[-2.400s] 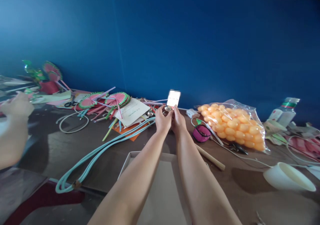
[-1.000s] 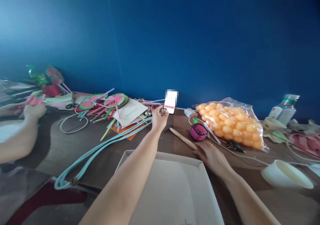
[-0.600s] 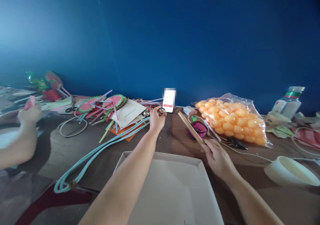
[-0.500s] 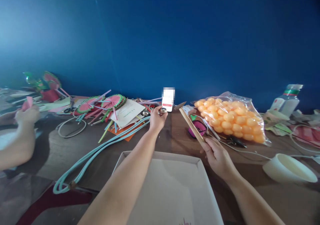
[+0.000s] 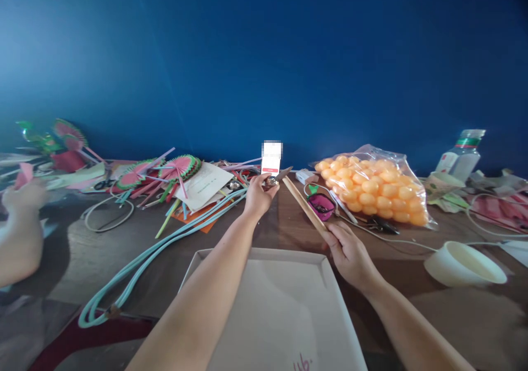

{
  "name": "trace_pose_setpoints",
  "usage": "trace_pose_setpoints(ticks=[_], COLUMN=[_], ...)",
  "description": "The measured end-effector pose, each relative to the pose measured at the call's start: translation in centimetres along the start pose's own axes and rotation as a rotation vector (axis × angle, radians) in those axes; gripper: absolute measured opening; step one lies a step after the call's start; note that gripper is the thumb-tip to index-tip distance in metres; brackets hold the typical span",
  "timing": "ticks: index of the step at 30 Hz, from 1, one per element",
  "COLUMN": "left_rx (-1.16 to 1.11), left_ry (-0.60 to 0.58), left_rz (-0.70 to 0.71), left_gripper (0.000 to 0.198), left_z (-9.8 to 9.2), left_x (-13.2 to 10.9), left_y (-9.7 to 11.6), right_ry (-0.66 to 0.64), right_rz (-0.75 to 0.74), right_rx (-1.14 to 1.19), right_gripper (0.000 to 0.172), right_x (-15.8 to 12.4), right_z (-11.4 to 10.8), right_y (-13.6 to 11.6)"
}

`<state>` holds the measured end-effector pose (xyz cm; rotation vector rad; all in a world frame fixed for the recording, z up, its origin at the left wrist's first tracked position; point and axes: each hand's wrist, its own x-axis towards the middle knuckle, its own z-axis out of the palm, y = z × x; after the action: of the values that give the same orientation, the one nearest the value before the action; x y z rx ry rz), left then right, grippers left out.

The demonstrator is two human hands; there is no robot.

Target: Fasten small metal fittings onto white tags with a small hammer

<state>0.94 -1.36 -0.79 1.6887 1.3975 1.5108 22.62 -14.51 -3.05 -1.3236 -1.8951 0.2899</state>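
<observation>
Hammer (image 5: 303,203), moved nearer silver ball (image 5: 272,181): both now within working reach, contact unclear. Left hand (image 5: 257,198): fingers pinching ball. Right hand (image 5: 348,251): fingers gripping handle (image 5: 310,211).

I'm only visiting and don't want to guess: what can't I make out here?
In the head view:
Shiny metal piece: partly covered by left hand.
Phone: top blurred by pixelation.
Box: near end cut off by bottom edge.
Purple pouch: contents too small, side hidden behind hammer.
</observation>
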Motion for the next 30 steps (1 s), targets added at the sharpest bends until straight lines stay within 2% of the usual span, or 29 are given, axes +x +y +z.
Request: trace_pose_setpoints(ticks=[7,16,30], left_rx=[-0.055,-0.109,-0.084], left_ry=[-0.012,-0.030,-0.047], left_rz=[0.009,-0.064,-0.017], left_gripper=[0.037,0.040,0.037], left_z=[0.11,0.10,0.05], left_x=[0.12,0.20,0.10], left_y=[-0.18,-0.37,-0.11], right_ry=[-0.002,0.046,0.036], right_rz=[-0.002,0.010,-0.050], right_rx=[-0.018,0.008,-0.041], right_gripper=[0.019,0.018,0.019], right_x=[0.02,-0.05,0.05], right_z=[0.27,0.04,0.03], right_y=[0.38,0.01,0.05])
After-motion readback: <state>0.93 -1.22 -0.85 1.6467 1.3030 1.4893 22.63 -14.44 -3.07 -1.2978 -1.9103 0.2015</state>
